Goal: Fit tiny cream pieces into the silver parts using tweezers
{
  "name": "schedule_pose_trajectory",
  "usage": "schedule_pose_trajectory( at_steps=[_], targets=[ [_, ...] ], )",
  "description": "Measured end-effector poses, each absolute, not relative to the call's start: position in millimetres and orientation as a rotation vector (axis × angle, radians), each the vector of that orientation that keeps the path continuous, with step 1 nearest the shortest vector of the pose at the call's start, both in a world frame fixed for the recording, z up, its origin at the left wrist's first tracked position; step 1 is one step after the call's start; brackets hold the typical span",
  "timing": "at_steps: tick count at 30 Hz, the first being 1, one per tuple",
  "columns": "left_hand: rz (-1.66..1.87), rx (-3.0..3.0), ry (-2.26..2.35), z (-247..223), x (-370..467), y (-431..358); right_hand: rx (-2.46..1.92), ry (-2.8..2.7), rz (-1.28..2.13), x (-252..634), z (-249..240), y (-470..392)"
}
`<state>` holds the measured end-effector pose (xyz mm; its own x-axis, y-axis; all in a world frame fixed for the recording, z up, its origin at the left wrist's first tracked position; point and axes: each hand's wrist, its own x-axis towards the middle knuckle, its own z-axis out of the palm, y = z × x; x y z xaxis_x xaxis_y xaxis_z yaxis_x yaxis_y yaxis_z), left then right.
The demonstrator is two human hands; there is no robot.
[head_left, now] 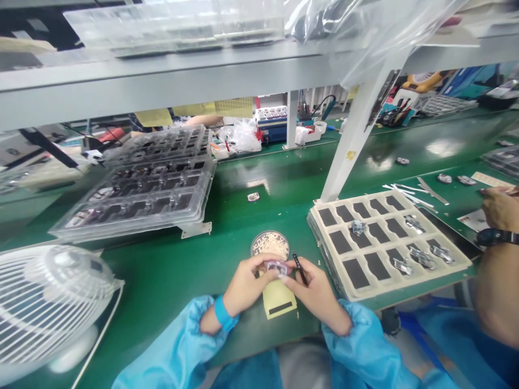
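In the head view, my left hand (248, 282) is closed on a small part with a purple rim and a pale, shiny middle (277, 268). My right hand (317, 289) pinches the same part from the other side with thumb and fingertips. Tucked in its curled fingers is a slim black tool with white lettering (299, 268), its far end pointing up. Directly below the part lies a yellow pad (279, 301) with a dark strip along its near edge. Just beyond my fingers sits a round dish of small pale pieces (269, 244).
A cream tray (344, 276) with several metal parts lies right; clear trays (190, 215) stand left behind a white fan (52, 308). One small part (253, 198) lies mid-bench. A white post (344, 146) holds the shelf. Another person's hand (500, 208) works far right.
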<state>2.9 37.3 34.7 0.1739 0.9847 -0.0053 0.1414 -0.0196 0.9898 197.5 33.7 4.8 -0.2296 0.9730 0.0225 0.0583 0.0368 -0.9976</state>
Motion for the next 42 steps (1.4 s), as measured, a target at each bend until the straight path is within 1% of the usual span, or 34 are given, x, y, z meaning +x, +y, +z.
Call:
schedule_pose_trajectory(
  at_steps=[2, 4, 6, 7, 11, 14, 17, 20, 22, 24, 26, 28, 29, 32, 35, 39, 42],
  targets=[
    [1.074, 1.517, 1.294, 38.4, -13.6, 58.2, -1.111, -1.423, 1.376, 206.9, 3.3, 35.6],
    [1.136, 1.635, 1.436, 39.8, -35.3, 89.8, -1.12, -1.373, 1.346, 215.4, 0.6, 36.7],
    [1.022, 1.831, 1.723, 37.8, -58.3, 127.1, -1.111, -1.335, 1.276, 221.3, -2.4, 36.8],
    [0.987, 1.839, 1.812, 35.8, -68.5, 145.4, -1.09, -1.33, 1.253, 223.0, -3.5, 36.7],
    [0.892, 1.84, 2.043, 26.0, -87.2, 198.8, -1.002, -1.408, 1.192, 222.0, -2.0, 37.0],
    [0.837, 1.939, 2.109, 19.7, -78.0, 219.1, -0.998, -1.538, 1.076, 217.8, 4.8, 39.3],
    [0.741, 2.122, 2.059, 15.1, -64.6, 233.6, -1.014, -1.629, 0.961, 215.8, 8.7, 41.1],
    [0.729, 2.143, 2.039, 13.2, -58.0, 242.2, -1.078, -1.636, 0.925, 217.9, 3.5, 39.4],
    [0.752, 2.115, 2.058, 13.5, -56.3, 238.4, -1.137, -1.579, 1.041, 220.4, -3.4, 37.0],
    [0.845, 2.05, 2.023, 14.8, -53.3, 222.5, -1.136, -1.499, 1.252, 222.2, -9.5, 34.8],
    [1.042, 1.918, 1.822, 17.2, -47.2, 193.5, -1.071, -1.476, 1.399, 222.3, -11.6, 33.8],
    [1.212, 1.737, 1.5, 20.6, -38.1, 154.6, -0.977, -1.563, 1.403, 220.8, -9.1, 33.7],
    [1.223, 1.661, 1.38, 22.4, -33.1, 133.4, -0.927, -1.625, 1.374, 219.6, -6.7, 33.7],
    [1.125, 1.415, 1.222, 26.8, -19.6, 74.6, -0.812, -1.755, 1.304, 215.4, 0.0, 32.1],
    [1.001, 1.202, 1.114, 26.7, -13.0, 37.0, -0.835, -1.812, 1.305, 211.0, 0.8, 27.1],
    [0.821, 1.271, 1.152, 19.5, -14.5, 21.9, -0.884, -1.882, 1.292, 206.1, -5.1, 22.3],
    [0.75, 1.36, 1.218, 13.0, -17.1, 22.0, -0.895, -1.919, 1.255, 204.2, -8.4, 23.4]
  ],
)
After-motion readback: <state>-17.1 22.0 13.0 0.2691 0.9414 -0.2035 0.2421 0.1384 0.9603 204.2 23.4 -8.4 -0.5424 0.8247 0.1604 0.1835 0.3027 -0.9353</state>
